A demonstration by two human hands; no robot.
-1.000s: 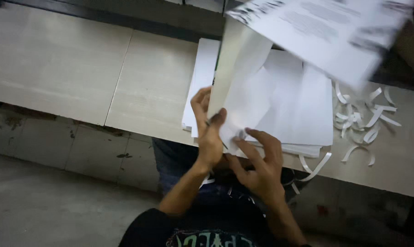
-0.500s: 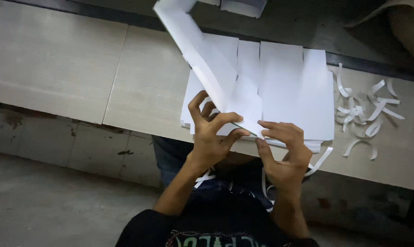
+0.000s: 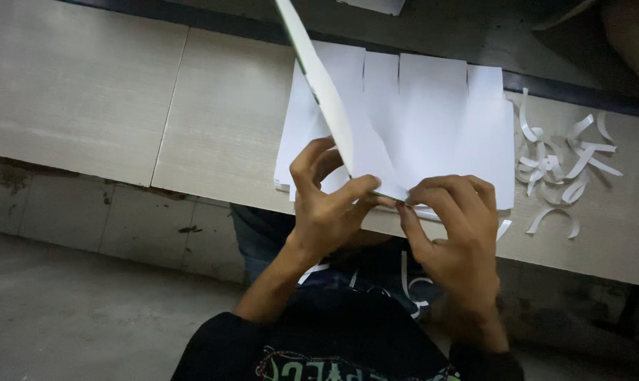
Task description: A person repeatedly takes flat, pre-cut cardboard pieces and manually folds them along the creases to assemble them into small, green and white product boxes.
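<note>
I hold a white paper sheet (image 3: 319, 85) on edge, so it shows as a narrow strip running from the top of the view down to my hands. My left hand (image 3: 326, 204) pinches its lower end between thumb and fingers. My right hand (image 3: 454, 226) grips the same lower edge just to the right. Under both hands lies a stack of white sheets (image 3: 432, 120) with slits cut into its far edge, resting on the pale tiled ledge (image 3: 221, 120).
Several curled white paper strips (image 3: 566, 169) lie on the ledge to the right of the stack. A few strips hang over the front edge near my lap. Below the ledge is a grey tiled wall and floor (image 3: 72, 310).
The sheet was spread wide and held high a second ago. It has since swung down and turned edge-on, and both hands have closed on its lower end over the stack.
</note>
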